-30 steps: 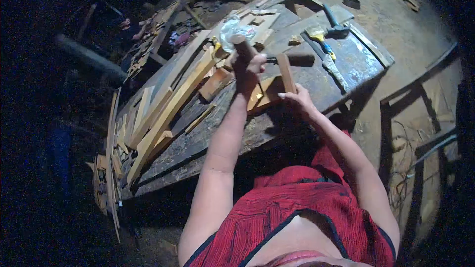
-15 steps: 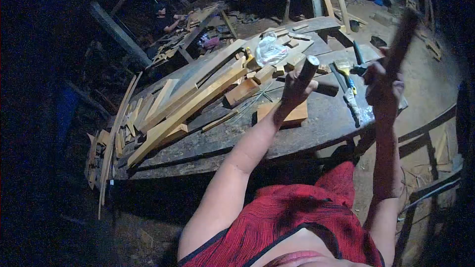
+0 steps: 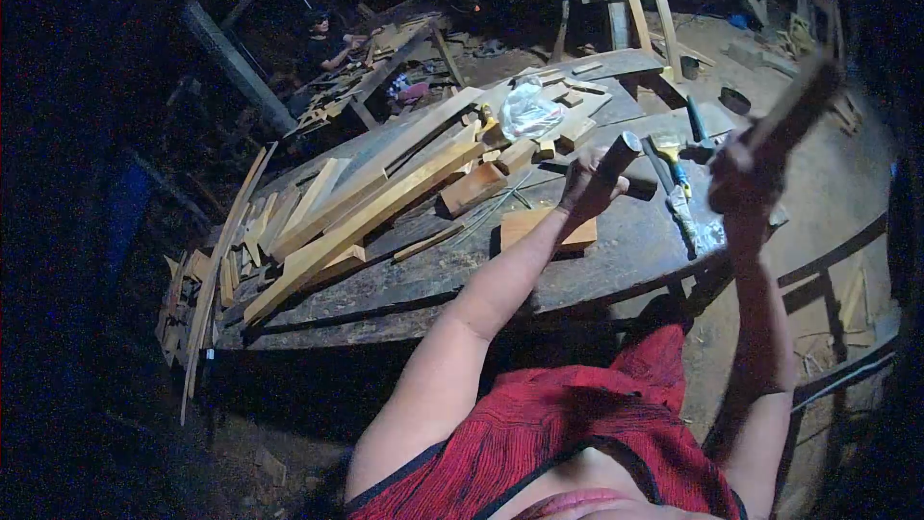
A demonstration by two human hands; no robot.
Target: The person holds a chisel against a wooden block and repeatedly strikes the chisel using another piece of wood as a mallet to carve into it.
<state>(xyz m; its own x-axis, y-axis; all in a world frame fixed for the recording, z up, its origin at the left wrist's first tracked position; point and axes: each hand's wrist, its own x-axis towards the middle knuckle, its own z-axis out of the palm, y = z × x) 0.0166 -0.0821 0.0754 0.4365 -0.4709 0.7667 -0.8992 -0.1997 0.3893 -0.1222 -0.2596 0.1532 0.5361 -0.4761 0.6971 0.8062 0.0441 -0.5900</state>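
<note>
My left hand [image 3: 589,191] is closed around a dark, round-ended handle [image 3: 619,156]; its pale end faces up. The lower part of that tool is hidden by my fingers. A second dark cylindrical piece [image 3: 640,188] shows just right of the hand, and I cannot tell whether they are joined. Below sits a wooden block [image 3: 549,231] on the workbench [image 3: 433,279]. At the right, my right hand [image 3: 743,183] grips a thick wooden stick [image 3: 797,106], raised, tilted and blurred. Between the hands lie a brush [image 3: 666,146] and a plastic-wrapped tool [image 3: 681,217].
Long boards [image 3: 375,217] and offcuts cover the bench's left side. A clear plastic bag [image 3: 531,114] rests among small blocks. Behind, another person [image 3: 327,43] is at a cluttered table. A dark bowl [image 3: 734,99] stands on the ground.
The stick in my right hand has tipped further right and slightly lower. My left hand, with its handle, appears shifted a little right and down. The view has moved slightly.
</note>
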